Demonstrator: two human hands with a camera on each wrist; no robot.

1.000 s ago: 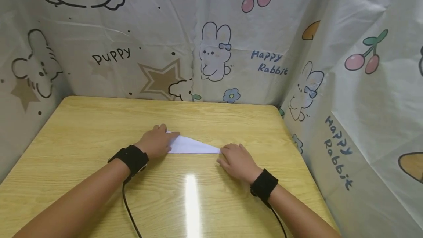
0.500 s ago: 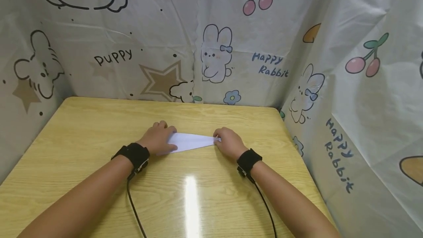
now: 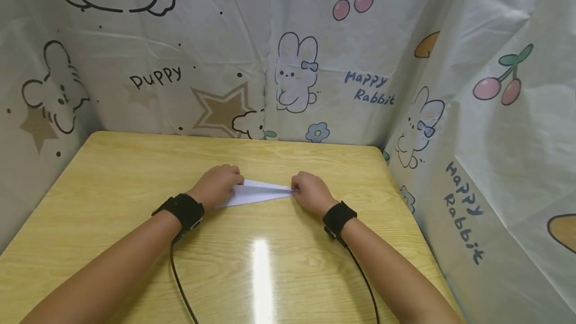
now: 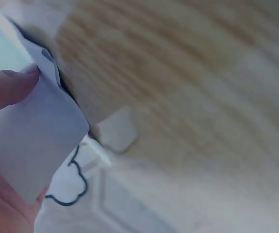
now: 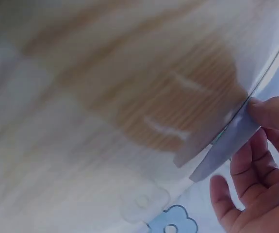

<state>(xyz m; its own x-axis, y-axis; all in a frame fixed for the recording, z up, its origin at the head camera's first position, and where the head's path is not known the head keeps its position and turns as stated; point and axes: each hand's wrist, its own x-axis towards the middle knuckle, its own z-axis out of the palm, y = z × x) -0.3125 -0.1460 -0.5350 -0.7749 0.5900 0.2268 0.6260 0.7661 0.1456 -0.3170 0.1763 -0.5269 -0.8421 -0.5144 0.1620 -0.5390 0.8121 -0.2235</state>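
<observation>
A folded white sheet of paper (image 3: 256, 194) lies between the two hands, wide at the left and tapering to the right. My left hand (image 3: 217, 184) grips its wide end; in the left wrist view, the thumb (image 4: 13, 87) presses on the paper (image 4: 37, 131) with fingers behind it. At the narrow end, my right hand (image 3: 312, 193) pinches the paper (image 5: 231, 138) between thumb (image 5: 272, 112) and fingers, as the right wrist view shows. A lengthwise fold line runs along the paper, with a strip standing behind it. Both hands partly cover the ends.
The wood-grain table (image 3: 157, 159) bears a bright light reflection (image 3: 262, 279) near the front. A printed white curtain (image 3: 202, 54) encloses the back and sides. Each wrist wears a black band (image 3: 180, 212) with a cable (image 3: 180, 284) trailing toward the front.
My right hand has moved up and left, lifting the narrow end into a pinch. The left thumb has shifted from the lower edge, and a lengthwise fold now shows along the paper.
</observation>
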